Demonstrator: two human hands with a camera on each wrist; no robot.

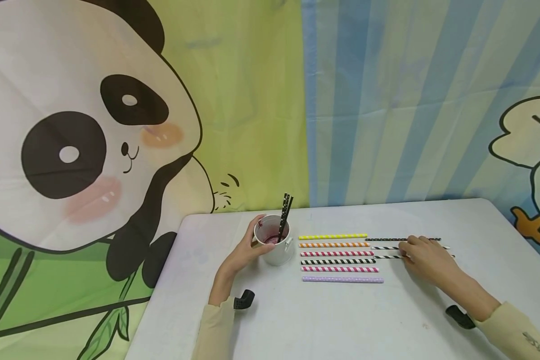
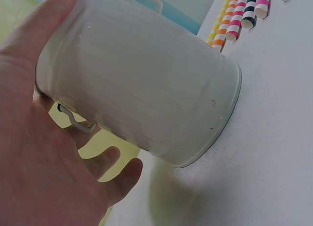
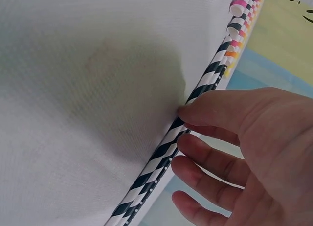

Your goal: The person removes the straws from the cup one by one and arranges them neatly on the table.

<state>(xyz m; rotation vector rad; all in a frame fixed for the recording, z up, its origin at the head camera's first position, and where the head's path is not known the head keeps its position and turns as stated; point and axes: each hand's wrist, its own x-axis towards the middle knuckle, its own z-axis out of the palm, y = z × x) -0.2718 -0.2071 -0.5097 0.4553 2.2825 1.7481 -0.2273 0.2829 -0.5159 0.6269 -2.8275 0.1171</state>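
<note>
My left hand grips a small white pail near its rim, thumb on the near side. In the left wrist view the pail's wall fills the middle, its base close to the table. Black dotted paper straws lean upright inside the pail. Over at the right, my right hand pinches a black-and-white striped paper straw between thumb and index finger. Beside that straw lie another black-and-white striped straw and a black dotted straw. The other right fingers are loosely bent.
Between the hands lies a column of paper straws: yellow, orange striped, red striped, black striped, pink striped and lilac dotted. They rest on a white table. A printed curtain hangs behind it.
</note>
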